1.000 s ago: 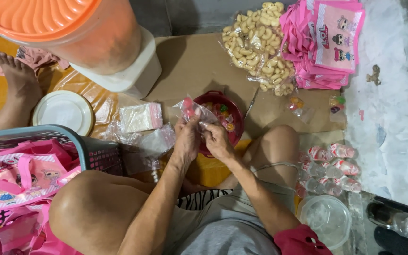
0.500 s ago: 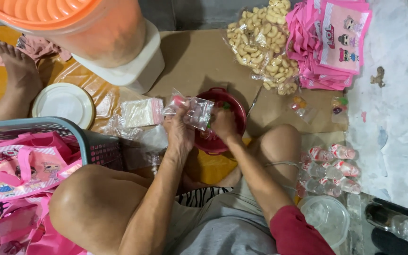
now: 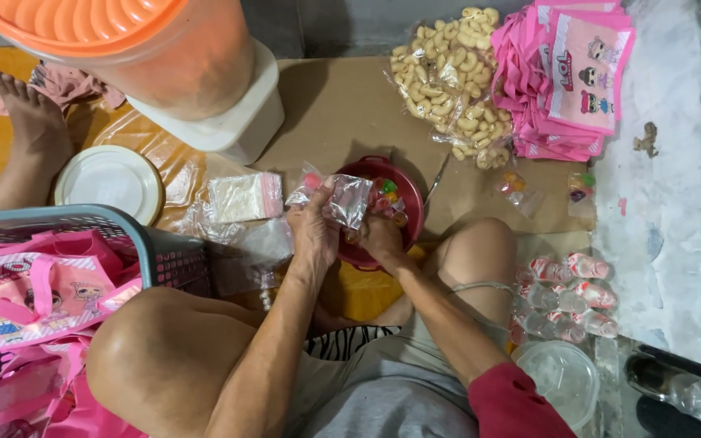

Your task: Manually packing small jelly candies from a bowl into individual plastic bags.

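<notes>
Your left hand [image 3: 314, 231] has its grip closed on a small clear plastic bag [image 3: 349, 200], which you hold up with its mouth over the dark red bowl [image 3: 410, 212] in the middle of the floor between your knees, probably so nothing drops outside. Your right hand [image 3: 383, 238] reaches into the bowl with the fingers curled among the coloured candies [image 3: 387, 195], but I cannot tell if they already hold any. The stack of pink party bags [image 3: 574, 77] and the bag of puffed snacks [image 3: 448, 81] lie near the far edge of the cardboard sheet [image 3: 342, 105], within reach.
</notes>
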